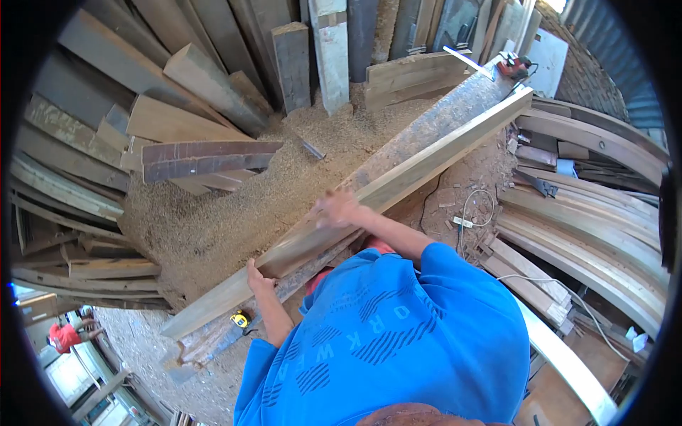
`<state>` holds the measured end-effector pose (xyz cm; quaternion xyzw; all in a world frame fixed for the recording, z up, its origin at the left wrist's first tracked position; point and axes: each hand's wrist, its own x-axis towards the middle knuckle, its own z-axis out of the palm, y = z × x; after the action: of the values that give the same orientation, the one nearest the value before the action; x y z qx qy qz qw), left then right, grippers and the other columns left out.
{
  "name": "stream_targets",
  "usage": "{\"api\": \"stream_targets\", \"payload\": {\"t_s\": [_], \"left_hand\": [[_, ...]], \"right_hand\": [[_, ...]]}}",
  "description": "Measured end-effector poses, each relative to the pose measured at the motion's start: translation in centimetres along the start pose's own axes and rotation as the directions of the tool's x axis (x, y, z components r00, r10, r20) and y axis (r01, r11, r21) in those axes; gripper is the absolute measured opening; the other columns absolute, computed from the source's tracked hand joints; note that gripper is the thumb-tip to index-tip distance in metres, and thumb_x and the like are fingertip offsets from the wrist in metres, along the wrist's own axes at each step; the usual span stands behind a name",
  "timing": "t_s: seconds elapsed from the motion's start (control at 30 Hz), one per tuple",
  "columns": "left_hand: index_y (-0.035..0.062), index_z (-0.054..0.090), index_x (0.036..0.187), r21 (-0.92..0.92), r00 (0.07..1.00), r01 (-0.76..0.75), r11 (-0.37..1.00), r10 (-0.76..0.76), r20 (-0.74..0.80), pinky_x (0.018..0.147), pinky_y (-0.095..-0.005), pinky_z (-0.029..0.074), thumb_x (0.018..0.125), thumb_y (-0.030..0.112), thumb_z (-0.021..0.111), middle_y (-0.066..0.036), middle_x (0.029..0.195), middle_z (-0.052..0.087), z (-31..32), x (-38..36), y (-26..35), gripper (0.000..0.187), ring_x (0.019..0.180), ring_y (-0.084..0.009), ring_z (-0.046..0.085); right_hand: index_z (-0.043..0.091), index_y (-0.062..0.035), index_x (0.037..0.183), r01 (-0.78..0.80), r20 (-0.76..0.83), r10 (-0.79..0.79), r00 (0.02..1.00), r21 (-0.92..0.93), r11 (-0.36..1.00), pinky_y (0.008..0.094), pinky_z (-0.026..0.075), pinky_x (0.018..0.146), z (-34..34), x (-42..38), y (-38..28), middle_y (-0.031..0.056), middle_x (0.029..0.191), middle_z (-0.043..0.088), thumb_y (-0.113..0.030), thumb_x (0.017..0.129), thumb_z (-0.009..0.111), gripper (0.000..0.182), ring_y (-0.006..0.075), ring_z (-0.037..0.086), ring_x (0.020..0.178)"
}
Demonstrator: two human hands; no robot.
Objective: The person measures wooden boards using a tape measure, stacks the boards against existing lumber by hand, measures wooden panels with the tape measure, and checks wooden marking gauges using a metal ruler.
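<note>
A long pale wooden plank [426, 153] runs diagonally from lower left to upper right, lying on a darker, rough beam [433, 117]. My left hand [259, 278] grips the plank's near edge towards its lower end. My right hand [337, 208] is blurred, fingers spread, and lies flat on the plank's top face further up. My blue shirt [398, 334] fills the bottom of the view.
Sawdust [234, 213] covers the ground behind the plank. Boards [206, 160] lean and lie at the left and back, and curved wood pieces [590, 213] are stacked on the right. A yellow tape measure [241, 319] lies below the plank. A red power tool [513, 66] sits at its far end. A person in red [64, 335] stands at the lower left.
</note>
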<state>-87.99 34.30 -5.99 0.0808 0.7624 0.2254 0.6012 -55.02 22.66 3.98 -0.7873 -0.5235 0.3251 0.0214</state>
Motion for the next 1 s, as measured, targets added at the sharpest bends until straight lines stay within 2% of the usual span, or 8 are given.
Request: {"api": "stream_targets", "payload": {"t_s": [0.1,0.17,0.2,0.27,0.37,0.57,0.77,1.0], "left_hand": [[0.0121,0.044,0.140,-0.017,0.999,-0.039,0.999,0.039,-0.012,0.106,-0.0729,0.021,0.080,0.048,0.067,-0.015,0.143,0.045,0.3,-1.5,0.1,0.074,0.132,-0.0415,0.041],[0.0134,0.044,0.139,-0.001,0.999,-0.022,1.000,0.022,-0.047,0.105,-0.0725,0.021,0.079,0.047,0.067,-0.014,0.142,0.045,0.2,-1.3,0.0,0.073,0.132,-0.0404,0.041],[0.0141,0.045,0.139,0.005,0.998,-0.013,1.000,0.013,-0.065,0.105,-0.0723,0.021,0.079,0.047,0.068,-0.014,0.142,0.045,0.0,-1.0,-0.2,0.072,0.132,-0.0398,0.041],[0.0157,0.046,0.137,-0.041,0.999,-0.017,0.999,0.018,0.031,0.105,-0.0706,0.023,0.077,0.045,0.069,-0.013,0.142,0.046,-1.4,0.5,-0.7,0.071,0.131,-0.0384,0.041],[0.0165,0.042,0.140,-0.076,0.970,-0.060,0.995,0.076,0.232,0.104,-0.0734,0.021,0.076,0.047,0.068,-0.014,0.148,0.037,-2.3,3.2,-1.9,0.075,0.136,-0.0412,0.032],[0.0131,0.040,0.139,-0.118,0.981,-0.108,0.987,0.125,0.150,0.104,-0.0721,0.026,0.076,0.039,0.070,-0.017,0.143,0.039,-3.4,0.4,-1.7,0.074,0.132,-0.0424,0.037],[0.0105,0.036,0.141,-0.261,0.990,-0.090,0.961,0.116,0.084,0.104,-0.0737,0.029,0.074,0.028,0.073,-0.019,0.145,0.037,-3.9,1.2,-2.3,0.079,0.131,-0.0432,0.038],[0.0080,0.053,0.127,-0.533,0.988,-0.034,0.845,0.109,0.111,0.100,-0.0597,0.044,0.078,0.020,0.069,-0.013,0.125,0.059,-4.4,-2.4,-4.3,0.053,0.116,-0.0364,0.056]], "right_hand": [[0.055,-0.0075,0.127,-0.380,-0.595,0.298,0.746,-0.013,0.925,0.0472,0.045,0.097,1.6,0.1,11.7,0.0173,0.126,0.056,-0.051,0.081,0.071,0.065,0.0355,0.056,0.116],[0.054,-0.0067,0.128,-0.689,-0.449,0.707,0.546,0.239,0.684,0.0459,0.047,0.093,-4.1,-4.1,16.0,0.0196,0.119,0.058,-0.049,0.082,0.071,0.064,0.0340,0.058,0.110],[0.053,-0.0019,0.129,-0.712,-0.507,0.800,0.321,0.428,0.557,0.0452,0.047,0.094,-3.8,-5.2,18.8,0.0235,0.120,0.059,-0.052,0.080,0.074,0.073,0.0345,0.058,0.114],[0.047,0.0066,0.132,-0.622,-0.386,0.894,0.228,0.649,0.438,0.0453,0.046,0.100,-0.7,-5.9,26.4,0.0283,0.129,0.056,-0.055,0.079,0.075,0.086,0.0380,0.057,0.119],[0.042,0.0190,0.132,-0.311,-0.109,0.913,0.393,0.919,0.243,0.0441,0.048,0.097,4.3,-4.2,33.0,0.0331,0.131,0.054,-0.061,0.078,0.071,0.101,0.0389,0.059,0.116],[0.024,0.0215,0.138,-0.561,-0.021,0.959,0.284,0.807,0.184,0.0457,0.043,0.104,2.1,-2.9,30.3,0.0362,0.134,0.049,-0.064,0.073,0.073,0.118,0.0445,0.052,0.124],[0.043,0.0170,0.131,-0.472,-0.027,0.978,0.206,0.873,0.124,0.0422,0.044,0.102,1.9,-3.5,27.9,0.0309,0.132,0.055,-0.046,0.074,0.073,0.090,0.0404,0.055,0.122],[0.055,0.0144,0.112,0.089,0.000,0.968,0.251,0.996,-0.023,0.0417,0.051,0.083,5.7,-5.7,29.3,0.0202,0.109,0.064,-0.025,0.073,0.078,0.060,0.0275,0.063,0.095]]}}
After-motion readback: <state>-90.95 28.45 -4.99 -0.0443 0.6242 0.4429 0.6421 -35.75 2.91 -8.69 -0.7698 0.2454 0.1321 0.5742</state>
